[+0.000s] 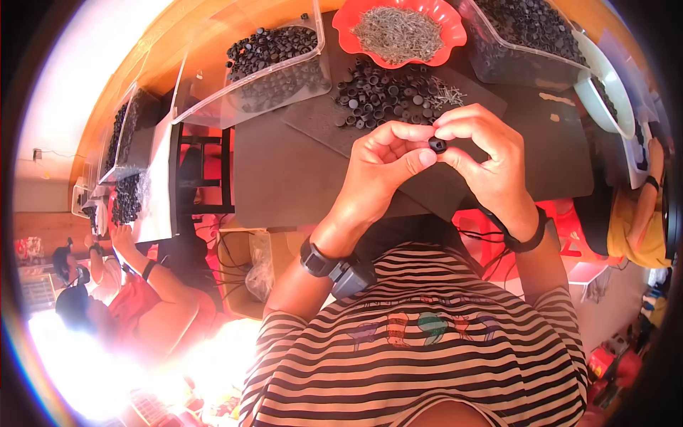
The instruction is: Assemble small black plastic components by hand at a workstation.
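Observation:
Between the fingertips of both hands is a small round black plastic cap. My left hand pinches it from the left with thumb and forefinger. My right hand grips it from the right, thumb below and forefinger above. Just beyond my hands lies a loose heap of black caps, some with the hollow side up. A few metal pins or screws lie at the heap's right edge. Behind it stands a red scalloped bowl full of small silvery metal pins or screws.
Clear plastic bins of black caps stand at the back left and back right. A pale bowl is farther right. A dark board lies on the brown table. People sit at both sides; an open cardboard box is below left.

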`<state>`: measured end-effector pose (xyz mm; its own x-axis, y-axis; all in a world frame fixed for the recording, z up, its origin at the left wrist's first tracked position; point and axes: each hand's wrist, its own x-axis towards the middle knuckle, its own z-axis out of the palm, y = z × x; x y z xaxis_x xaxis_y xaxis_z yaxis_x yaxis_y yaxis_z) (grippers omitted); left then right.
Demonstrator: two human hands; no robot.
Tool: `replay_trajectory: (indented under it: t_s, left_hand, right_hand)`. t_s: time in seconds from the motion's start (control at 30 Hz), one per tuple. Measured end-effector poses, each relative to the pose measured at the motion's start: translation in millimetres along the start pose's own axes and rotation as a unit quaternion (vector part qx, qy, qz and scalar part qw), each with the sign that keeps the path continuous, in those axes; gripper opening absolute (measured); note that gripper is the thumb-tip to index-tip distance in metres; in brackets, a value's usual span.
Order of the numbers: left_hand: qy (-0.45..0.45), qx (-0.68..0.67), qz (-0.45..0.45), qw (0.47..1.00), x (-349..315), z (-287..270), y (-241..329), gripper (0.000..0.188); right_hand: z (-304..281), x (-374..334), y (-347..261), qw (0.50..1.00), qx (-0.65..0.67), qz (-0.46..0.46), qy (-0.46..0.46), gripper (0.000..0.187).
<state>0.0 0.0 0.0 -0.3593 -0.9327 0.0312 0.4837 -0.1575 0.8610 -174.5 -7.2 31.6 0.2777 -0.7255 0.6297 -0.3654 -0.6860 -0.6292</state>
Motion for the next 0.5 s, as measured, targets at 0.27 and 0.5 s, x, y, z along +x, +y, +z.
replay_trajectory:
  t_s: [0.27, 0.5]
  left_hand:
    - [0.026, -0.031, 0.023, 0.999, 6.8, -9.3, -5.4, 0.022]
    - [0.013, -0.029, 0.044, 0.999, 8.1, -17.2, 1.3, 0.028]
  right_hand:
    - [8.0, 4.4, -0.1, 1.0, -0.004, 0.007, 0.004, 0.026]
    - [13.1, 5.4, 3.9, 0.999, 0.02, -0.01, -0.034, 0.033]
